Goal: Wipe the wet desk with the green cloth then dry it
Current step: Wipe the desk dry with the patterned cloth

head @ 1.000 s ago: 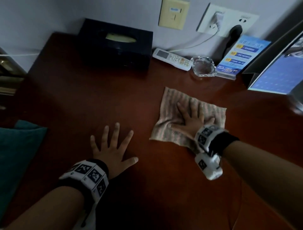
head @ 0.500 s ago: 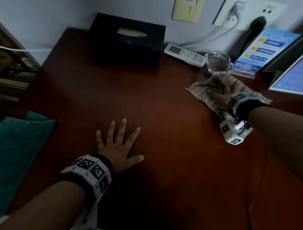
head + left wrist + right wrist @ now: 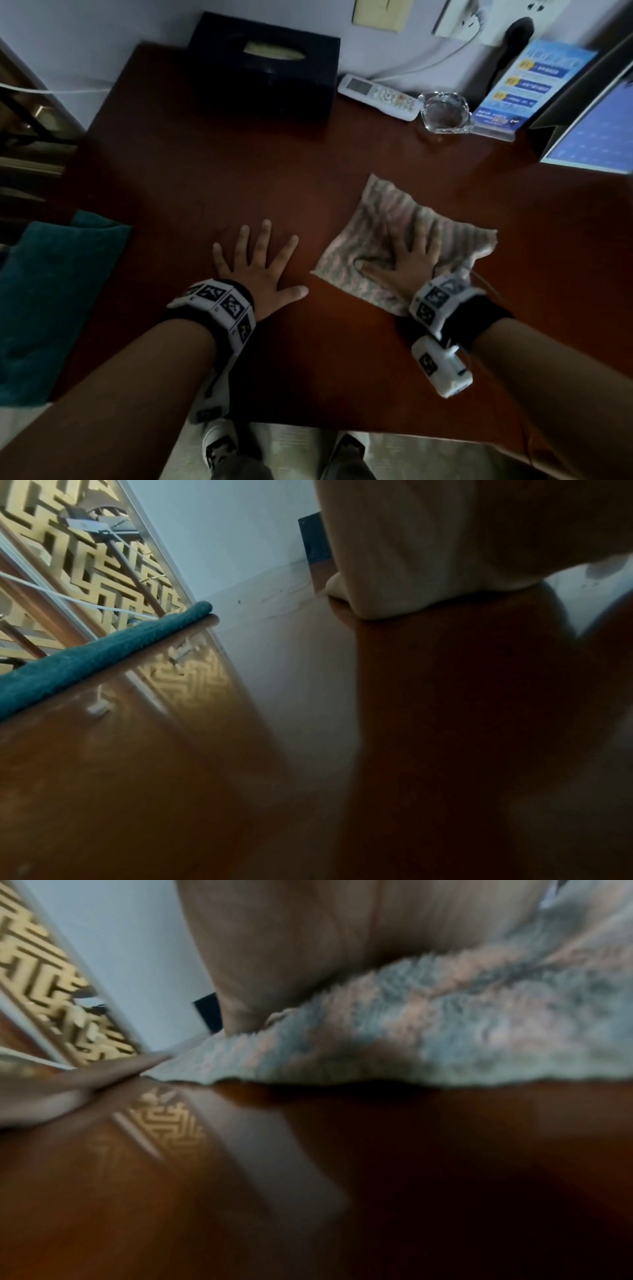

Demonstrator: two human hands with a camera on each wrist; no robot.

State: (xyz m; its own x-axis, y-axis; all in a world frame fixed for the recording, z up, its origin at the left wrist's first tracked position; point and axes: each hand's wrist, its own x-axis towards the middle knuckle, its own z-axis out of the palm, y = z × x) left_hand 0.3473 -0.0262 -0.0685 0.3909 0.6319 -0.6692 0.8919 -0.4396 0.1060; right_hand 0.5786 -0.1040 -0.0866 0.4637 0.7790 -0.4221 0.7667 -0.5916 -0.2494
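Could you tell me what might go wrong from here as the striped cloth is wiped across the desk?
1. The right hand presses the cloth flat; a far stroke could knock the ashtray or remote near the wall.
2. The left hand lies flat on the glossy desk and could slip on a wet patch.
3. The teal cloth at the left edge could be pushed off.

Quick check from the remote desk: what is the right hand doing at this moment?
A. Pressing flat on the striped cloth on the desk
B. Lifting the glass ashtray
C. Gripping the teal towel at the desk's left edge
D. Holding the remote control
A: in the head view the right hand lies with fingers spread flat on the striped cloth, which lies on the desk.
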